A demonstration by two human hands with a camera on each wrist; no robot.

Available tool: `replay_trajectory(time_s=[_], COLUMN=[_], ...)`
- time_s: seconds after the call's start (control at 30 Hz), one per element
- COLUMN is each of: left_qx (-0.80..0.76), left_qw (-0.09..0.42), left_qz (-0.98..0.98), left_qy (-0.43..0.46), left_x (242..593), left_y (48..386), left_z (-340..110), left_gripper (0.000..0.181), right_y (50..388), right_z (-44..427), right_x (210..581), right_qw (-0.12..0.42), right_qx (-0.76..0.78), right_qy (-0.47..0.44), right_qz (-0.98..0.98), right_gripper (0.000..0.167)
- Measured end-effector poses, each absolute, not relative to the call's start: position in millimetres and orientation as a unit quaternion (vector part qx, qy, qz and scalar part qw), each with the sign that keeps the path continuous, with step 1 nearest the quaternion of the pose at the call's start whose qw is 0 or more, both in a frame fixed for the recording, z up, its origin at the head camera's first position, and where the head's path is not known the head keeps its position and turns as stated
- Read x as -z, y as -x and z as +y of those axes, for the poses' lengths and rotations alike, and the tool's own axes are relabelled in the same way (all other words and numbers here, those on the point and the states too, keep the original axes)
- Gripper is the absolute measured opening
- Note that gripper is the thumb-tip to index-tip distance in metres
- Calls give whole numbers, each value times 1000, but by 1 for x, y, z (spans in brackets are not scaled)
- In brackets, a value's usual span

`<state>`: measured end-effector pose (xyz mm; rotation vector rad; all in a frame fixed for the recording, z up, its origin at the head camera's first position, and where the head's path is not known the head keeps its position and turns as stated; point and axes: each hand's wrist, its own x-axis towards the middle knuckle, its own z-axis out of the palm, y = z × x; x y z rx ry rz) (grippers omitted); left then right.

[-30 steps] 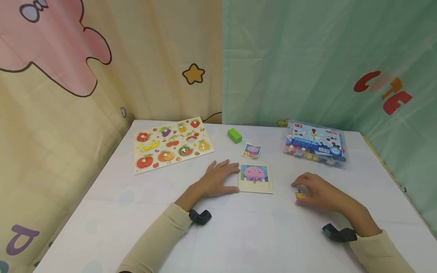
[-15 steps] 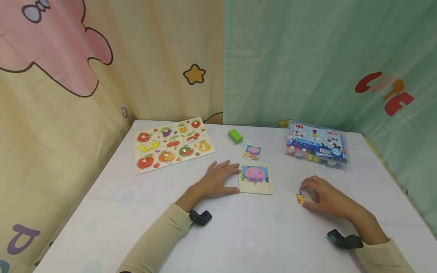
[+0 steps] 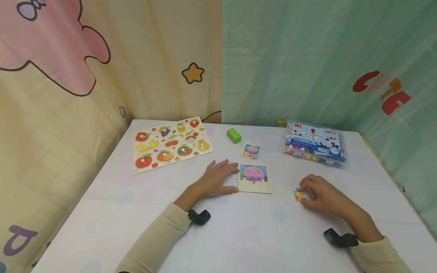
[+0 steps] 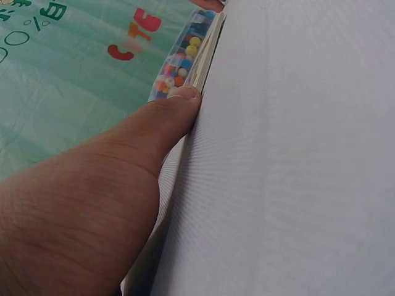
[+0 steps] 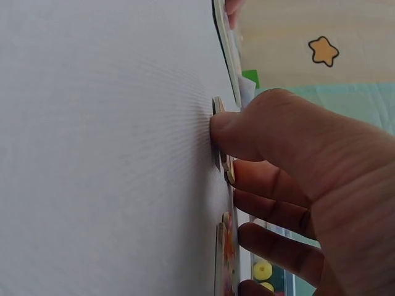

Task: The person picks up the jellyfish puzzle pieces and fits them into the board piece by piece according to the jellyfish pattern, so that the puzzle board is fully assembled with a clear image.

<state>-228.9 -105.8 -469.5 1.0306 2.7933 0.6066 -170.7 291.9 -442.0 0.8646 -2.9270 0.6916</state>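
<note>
My left hand (image 3: 214, 181) rests with spread fingers at the left edge of a small square puzzle board (image 3: 254, 187), which shows a pink octopus above a bare lower strip. The thumb (image 4: 179, 102) touches the board's edge in the left wrist view. To the right of the board, my right hand (image 3: 324, 196) pinches a small yellow and blue puzzle piece (image 3: 298, 195) between thumb and finger, low over the table. Another flat piece (image 5: 227, 253) lies by the curled fingers in the right wrist view, mostly hidden by the hand from above.
Behind the board lie a small octopus picture card (image 3: 250, 150) and a green block (image 3: 234, 135). A fruit puzzle board (image 3: 172, 146) is at the back left, and a clear case of colored beads (image 3: 314, 144) at the back right. Curtains hang behind the table (image 3: 239, 235).
My right fingers have shifted slightly right and toward me, and the pinched piece now shows more from above and sits at a different angle. The left hand and the board have stayed put.
</note>
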Motion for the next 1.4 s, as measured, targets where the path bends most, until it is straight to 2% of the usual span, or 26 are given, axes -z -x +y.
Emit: replay_trajectory(time_s=[0.3, 0.4, 0.6, 0.9, 1.2, 1.4], left_qx=[-201, -201, -194, -189, -189, -196], left_qw=[58, 61, 62, 51, 58, 59], left_qz=[917, 917, 920, 920, 921, 920], left_qy=[-340, -338, -334, -340, -336, -335], left_x=[470, 470, 466, 466, 467, 466], left_y=[229, 228, 230, 234, 231, 229], left_z=[-104, -103, -102, -100, -103, -105], left_gripper=[69, 70, 70, 69, 70, 69], right_y=[184, 196, 220, 226, 223, 223], right_z=[274, 256, 208, 157, 147, 146], right_x=[439, 434, 430, 435, 439, 441], right_qw=[13, 0, 12, 7, -17, -11], right_qx=[-197, -196, -206, -214, -241, -238], right_qy=[-288, -295, -336, -341, -330, -343], right_qz=[-937, -935, -919, -916, -913, -909], right_gripper=[27, 24, 21, 21, 19, 18])
